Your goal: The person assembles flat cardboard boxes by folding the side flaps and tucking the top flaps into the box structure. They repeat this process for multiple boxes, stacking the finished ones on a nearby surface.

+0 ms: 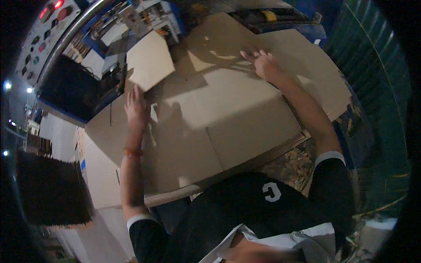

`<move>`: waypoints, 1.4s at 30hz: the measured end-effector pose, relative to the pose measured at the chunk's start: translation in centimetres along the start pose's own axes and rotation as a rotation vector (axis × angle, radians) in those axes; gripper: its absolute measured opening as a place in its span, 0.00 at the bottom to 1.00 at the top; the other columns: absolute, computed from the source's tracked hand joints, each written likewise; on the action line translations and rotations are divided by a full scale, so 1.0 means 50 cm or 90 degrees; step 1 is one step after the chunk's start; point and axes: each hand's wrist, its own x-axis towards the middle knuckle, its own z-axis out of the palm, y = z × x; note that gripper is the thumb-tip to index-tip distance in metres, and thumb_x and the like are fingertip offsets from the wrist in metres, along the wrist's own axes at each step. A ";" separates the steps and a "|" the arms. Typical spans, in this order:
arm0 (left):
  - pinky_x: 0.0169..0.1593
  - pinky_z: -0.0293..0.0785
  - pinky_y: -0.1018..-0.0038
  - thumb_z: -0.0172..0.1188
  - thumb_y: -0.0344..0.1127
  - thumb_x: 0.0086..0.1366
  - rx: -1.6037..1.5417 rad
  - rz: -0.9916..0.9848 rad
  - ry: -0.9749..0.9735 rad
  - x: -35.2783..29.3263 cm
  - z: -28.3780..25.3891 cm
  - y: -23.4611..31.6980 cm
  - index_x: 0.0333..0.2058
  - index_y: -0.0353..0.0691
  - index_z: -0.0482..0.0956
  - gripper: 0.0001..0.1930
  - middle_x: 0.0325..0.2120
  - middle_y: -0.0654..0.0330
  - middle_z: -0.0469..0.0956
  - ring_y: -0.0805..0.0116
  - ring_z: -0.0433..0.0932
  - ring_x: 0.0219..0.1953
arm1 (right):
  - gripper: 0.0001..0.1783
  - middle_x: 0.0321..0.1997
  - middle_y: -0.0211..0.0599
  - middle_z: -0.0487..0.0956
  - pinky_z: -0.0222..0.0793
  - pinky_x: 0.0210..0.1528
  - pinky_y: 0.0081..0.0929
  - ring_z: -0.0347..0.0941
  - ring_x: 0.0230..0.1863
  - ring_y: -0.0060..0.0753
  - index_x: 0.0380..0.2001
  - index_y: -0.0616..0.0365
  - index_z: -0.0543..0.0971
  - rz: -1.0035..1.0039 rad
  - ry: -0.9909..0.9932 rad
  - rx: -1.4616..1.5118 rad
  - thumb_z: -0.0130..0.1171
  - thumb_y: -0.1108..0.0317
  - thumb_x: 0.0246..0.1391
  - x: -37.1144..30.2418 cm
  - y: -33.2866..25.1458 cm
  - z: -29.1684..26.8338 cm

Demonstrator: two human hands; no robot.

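A large brown cardboard sheet [245, 118] lies in front of me, with crease lines running across it and its near edge close to my body. My left hand [137, 109] is at the sheet's left side, fingers stretched forward and partly in shadow. Its fingertips come next to the lower corner of a pale, angular board [151, 61]; whether they touch it I cannot tell. My right hand [265, 65] reaches to the far right part of the cardboard, fingers extended and apart. Another cardboard flap [302, 57] spreads beyond and beside that hand.
A machine [149, 19] with metal fittings stands at the back left. A control panel [44, 39] with buttons and red lights is beside a curved metal rail [66, 35]. Cardboard scraps [291, 168] lie below the near right edge. Green corrugated sheeting [368, 96] rises at right.
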 end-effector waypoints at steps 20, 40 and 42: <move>0.43 0.69 0.73 0.43 0.28 0.61 0.039 -0.749 0.297 -0.633 -0.274 -0.202 0.50 0.34 0.71 0.18 0.31 0.52 0.67 0.67 0.68 0.34 | 0.21 0.49 0.43 0.71 0.64 0.49 0.33 0.68 0.48 0.37 0.48 0.64 0.69 0.603 0.923 0.777 0.56 0.67 0.51 -0.417 0.247 0.015; 0.61 0.54 0.59 0.52 0.25 0.55 -0.297 -0.175 -0.114 -0.419 -0.249 0.174 0.50 0.44 0.73 0.21 0.53 0.52 0.67 0.54 0.63 0.58 | 0.18 0.54 0.33 0.72 0.54 0.61 0.44 0.63 0.59 0.40 0.43 0.49 0.77 -0.277 0.041 0.356 0.52 0.72 0.46 -0.477 -0.152 -0.213; 0.62 0.52 0.55 0.52 0.26 0.55 -0.079 -0.021 -0.220 -0.387 -0.252 0.181 0.51 0.45 0.72 0.23 0.56 0.54 0.65 0.53 0.60 0.59 | 0.20 0.56 0.31 0.70 0.54 0.62 0.44 0.62 0.60 0.40 0.45 0.48 0.76 -0.292 0.014 0.352 0.53 0.72 0.45 -0.463 -0.142 -0.201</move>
